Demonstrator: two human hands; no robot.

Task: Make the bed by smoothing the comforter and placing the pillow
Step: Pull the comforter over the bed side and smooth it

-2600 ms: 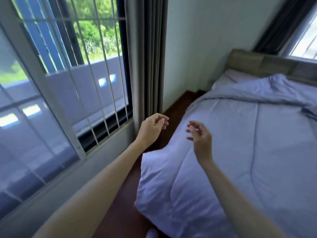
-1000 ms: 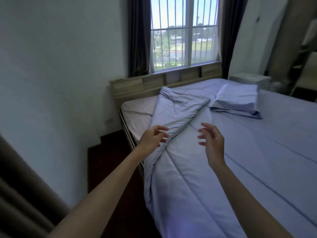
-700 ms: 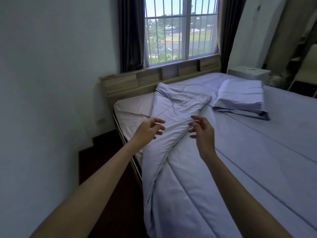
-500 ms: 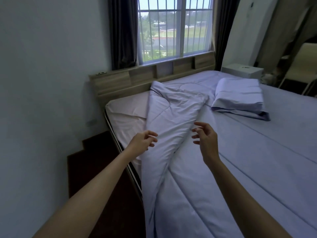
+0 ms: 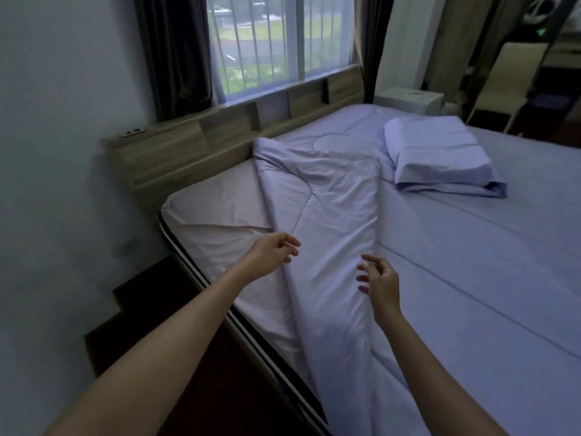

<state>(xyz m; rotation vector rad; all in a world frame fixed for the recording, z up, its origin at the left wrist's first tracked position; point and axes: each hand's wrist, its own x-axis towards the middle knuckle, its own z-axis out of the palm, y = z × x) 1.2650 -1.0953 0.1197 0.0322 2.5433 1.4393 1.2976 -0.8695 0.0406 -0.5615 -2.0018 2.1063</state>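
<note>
my left hand [image 5: 271, 257] loosely curled, empty, over the folded-back comforter [image 5: 327, 215] edge | right hand [image 5: 379, 280] half-open, empty, above the fold | view has swung from window side to bed head since 2.6 s ago; I judge unfolding comes next | bare sheet [image 5: 217, 212] exposed | pillow [image 5: 440, 155] lies on comforter farther back, unplaced

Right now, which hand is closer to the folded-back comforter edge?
The left hand: its fingertips hover right at the edge of the folded-back comforter, beside the bare sheet. The right hand is open over the fold's other side, by the flat part.
</note>
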